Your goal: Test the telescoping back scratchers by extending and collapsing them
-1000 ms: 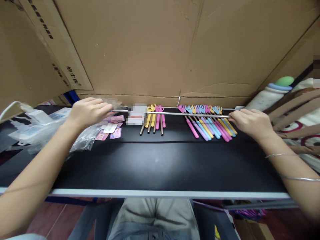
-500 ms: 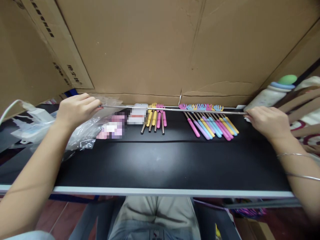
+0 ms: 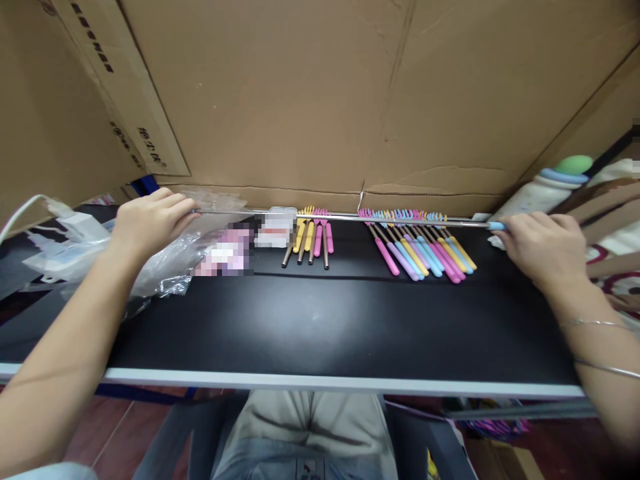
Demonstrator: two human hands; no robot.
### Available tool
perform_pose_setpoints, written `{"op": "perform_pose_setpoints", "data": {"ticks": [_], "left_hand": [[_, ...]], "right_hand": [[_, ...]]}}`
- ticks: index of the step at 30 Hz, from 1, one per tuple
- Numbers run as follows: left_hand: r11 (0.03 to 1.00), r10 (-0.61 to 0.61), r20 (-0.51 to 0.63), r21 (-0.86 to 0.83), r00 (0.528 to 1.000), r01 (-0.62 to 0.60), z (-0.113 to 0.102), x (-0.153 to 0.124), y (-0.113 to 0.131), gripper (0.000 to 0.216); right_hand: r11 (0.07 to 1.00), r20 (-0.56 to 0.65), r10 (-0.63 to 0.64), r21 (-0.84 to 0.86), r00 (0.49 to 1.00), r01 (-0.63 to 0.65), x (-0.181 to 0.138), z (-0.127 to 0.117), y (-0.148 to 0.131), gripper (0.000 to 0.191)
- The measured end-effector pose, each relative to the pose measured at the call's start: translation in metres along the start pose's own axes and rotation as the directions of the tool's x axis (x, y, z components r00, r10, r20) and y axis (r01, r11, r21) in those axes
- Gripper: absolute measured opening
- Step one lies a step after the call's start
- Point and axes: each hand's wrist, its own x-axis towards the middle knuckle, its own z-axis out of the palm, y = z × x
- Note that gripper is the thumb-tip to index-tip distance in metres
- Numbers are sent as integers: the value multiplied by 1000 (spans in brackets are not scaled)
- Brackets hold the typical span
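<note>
The metal rod (image 3: 330, 217) hung nearly level over the far part of the table (image 3: 320, 340): left hand (image 3: 155, 223) gripping one end, right hand (image 3: 545, 250) clasping the blue handle (image 3: 497, 227), set wide, seemingly to keep it straight; back scratchers (image 3: 423, 251) lay side by side, likely for order.

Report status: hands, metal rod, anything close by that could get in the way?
Left hand and right hand gripping opposite ends. Metal rod stretched crosswise. Clear plastic bag near left hand, possible snag.
</note>
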Motion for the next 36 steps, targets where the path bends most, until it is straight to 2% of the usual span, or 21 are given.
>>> {"op": "perform_pose_setpoints", "data": {"ticks": [6, 10, 12, 15, 18, 21, 24, 26, 30, 36], "left_hand": [[999, -41, -24, -21, 999, 40, 0, 1, 4, 37], [987, -12, 26, 161, 1000, 7, 1, 1, 8, 45], [973, 19, 11, 229, 1000, -21, 3, 3, 12, 47], [965, 125, 1, 233, 992, -122, 8, 11, 27, 44], [942, 271, -34, 215, 962, -258, 13, 23, 52, 36], [922, 353, -113, 208, 929, -326, 15, 31, 82, 31], [911, 404, -165, 166, 900, -378, 14, 33, 111, 28], [914, 404, -188, 119, 895, -387, 12, 33, 126, 27], [931, 365, -223, 72, 904, -358, 5, 33, 142, 29], [908, 414, -235, 47, 879, -416, -8, 40, 171, 25]], "right_hand": [[994, -58, -98, 38, 994, 100, -3, -1, -11, 28], [978, -68, -207, 23, 976, 209, -5, -3, -13, 27], [974, -99, -226, 9, 969, 228, -4, -5, -17, 28], [949, -128, -313, 9, 941, 317, 0, -17, -34, 28], [896, -135, -431, 51, 892, 441, 4, -35, -62, 27], [843, -244, -496, 94, 833, 530, 5, -52, -90, 28], [804, -393, -504, 112, 769, 584, 4, -63, -112, 26], [794, -451, -481, 141, 752, 592, 2, -70, -124, 23], [800, -495, -402, 221, 771, 558, 0, -85, -142, 22], [762, -479, -370, 333, 796, 556, -9, -105, -176, 29]]}}
